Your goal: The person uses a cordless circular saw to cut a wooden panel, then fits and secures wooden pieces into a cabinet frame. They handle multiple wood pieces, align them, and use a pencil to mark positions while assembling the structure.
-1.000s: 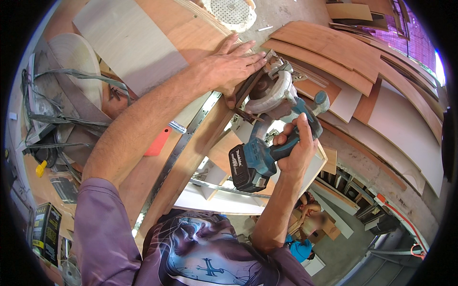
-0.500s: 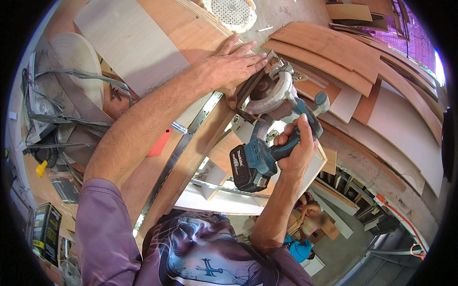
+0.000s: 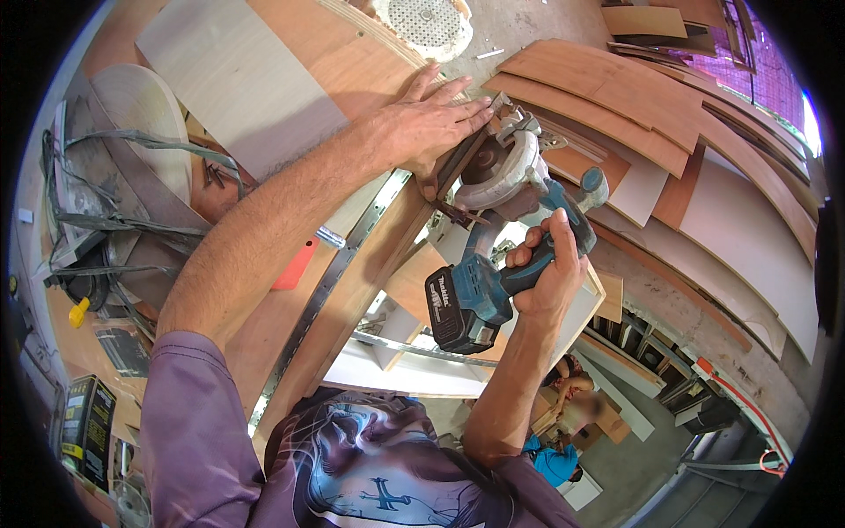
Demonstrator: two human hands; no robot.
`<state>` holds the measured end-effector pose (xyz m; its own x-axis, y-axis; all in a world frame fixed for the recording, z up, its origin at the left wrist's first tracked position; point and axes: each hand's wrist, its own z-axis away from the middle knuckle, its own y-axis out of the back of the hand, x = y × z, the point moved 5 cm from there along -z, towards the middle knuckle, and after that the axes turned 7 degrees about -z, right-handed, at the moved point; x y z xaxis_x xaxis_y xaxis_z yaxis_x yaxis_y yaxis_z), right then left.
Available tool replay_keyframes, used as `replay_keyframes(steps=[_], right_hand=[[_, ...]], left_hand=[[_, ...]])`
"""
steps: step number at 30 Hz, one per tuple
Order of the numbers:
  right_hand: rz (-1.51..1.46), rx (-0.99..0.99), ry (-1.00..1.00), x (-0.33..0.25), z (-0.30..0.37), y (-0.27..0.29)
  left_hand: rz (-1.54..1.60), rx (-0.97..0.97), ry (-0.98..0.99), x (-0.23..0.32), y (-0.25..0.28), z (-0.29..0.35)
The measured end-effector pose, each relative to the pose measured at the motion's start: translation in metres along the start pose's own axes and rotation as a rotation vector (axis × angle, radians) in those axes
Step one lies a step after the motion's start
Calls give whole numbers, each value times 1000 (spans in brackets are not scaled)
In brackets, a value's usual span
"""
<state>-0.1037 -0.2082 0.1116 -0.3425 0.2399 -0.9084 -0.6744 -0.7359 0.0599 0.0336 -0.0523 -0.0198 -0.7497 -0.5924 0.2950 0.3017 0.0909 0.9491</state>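
Our right hand [image 3: 550, 282] has its fingers wrapped round the grip of a cordless circular saw [image 3: 515, 207], whose black battery pack [image 3: 453, 312] points back toward us. Left of the saw, our left hand [image 3: 414, 128] lies palm down, its fingers released and spread, the fingertips close to the saw's front; whether they touch its base we cannot tell. A wooden board [image 3: 365, 273] and a metal drawer slide [image 3: 324, 297] run toward us on the saw's left; a pale panel [image 3: 238, 88] lies farther left of it, and stacked panels [image 3: 607, 97] to its right. To handle this well, we judge that we should seat the saw's base flat, hold our wrist in line with its grip, and move our left fingers well away from its blade [image 3: 483, 162] before pressing the trigger.
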Motion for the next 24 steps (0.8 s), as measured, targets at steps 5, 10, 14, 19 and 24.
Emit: replay_keyframes(steps=[5,10,14,19,24], right_hand=[[3,1,5,0,-1,1],[52,-22,-15,1,-4,3],[59,-13,-11,1,-5,4],[59,-4,-11,0,-6,3],[59,-1,-13,0,-7,2]], left_hand=[[42,-50,42,1,6,2],[54,-62,43,1,11,4],[45,-56,46,1,8,2],[21,-40,51,0,5,-1],[45,-57,50,-1,4,-3]])
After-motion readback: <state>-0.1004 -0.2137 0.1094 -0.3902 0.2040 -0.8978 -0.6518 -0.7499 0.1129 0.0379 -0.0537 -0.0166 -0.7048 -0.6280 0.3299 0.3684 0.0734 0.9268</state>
